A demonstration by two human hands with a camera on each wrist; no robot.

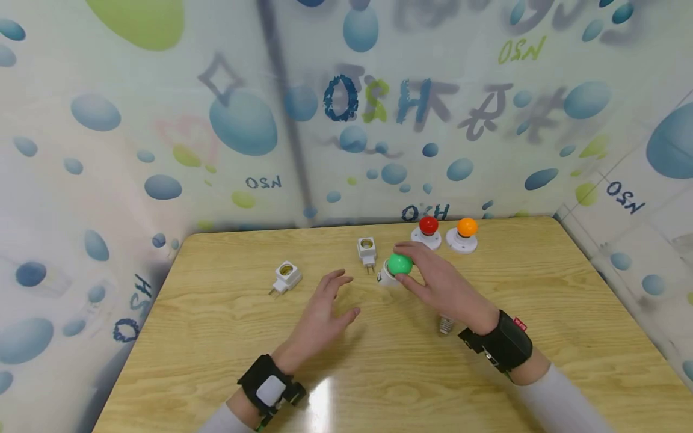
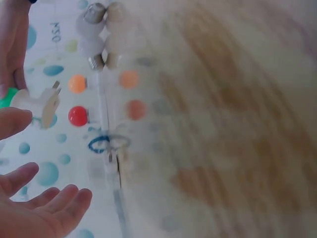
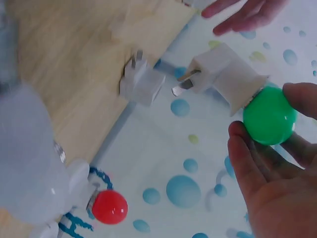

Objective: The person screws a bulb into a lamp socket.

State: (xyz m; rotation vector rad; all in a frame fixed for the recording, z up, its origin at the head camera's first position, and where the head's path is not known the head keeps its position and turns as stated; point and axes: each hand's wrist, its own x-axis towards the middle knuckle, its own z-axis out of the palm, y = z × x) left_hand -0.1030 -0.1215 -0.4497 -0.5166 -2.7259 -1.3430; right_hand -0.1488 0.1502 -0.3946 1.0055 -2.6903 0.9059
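Observation:
In the head view, a small green bulb (image 1: 399, 264) is pinched between the thumb and fingers of my right hand (image 1: 441, 285). The bulb's lower end meets a white plug-in lamp socket (image 3: 235, 82), whose two metal prongs point away in the right wrist view. This socket hangs in the air, touched by no other hand. My left hand (image 1: 323, 319) hovers to the left with fingers spread and holds nothing. Beneath the right hand, the screw base (image 1: 446, 325) of a white bulb (image 3: 25, 158) shows; the hand hides the rest in the head view.
Two more white plug-in sockets lie on the wooden table (image 1: 216, 349): one at the left (image 1: 287, 276), another at the middle back (image 1: 366, 248). At the back right stand a red bulb (image 1: 429, 225) and an orange bulb (image 1: 467, 227) in round white bases. A patterned wall rises behind.

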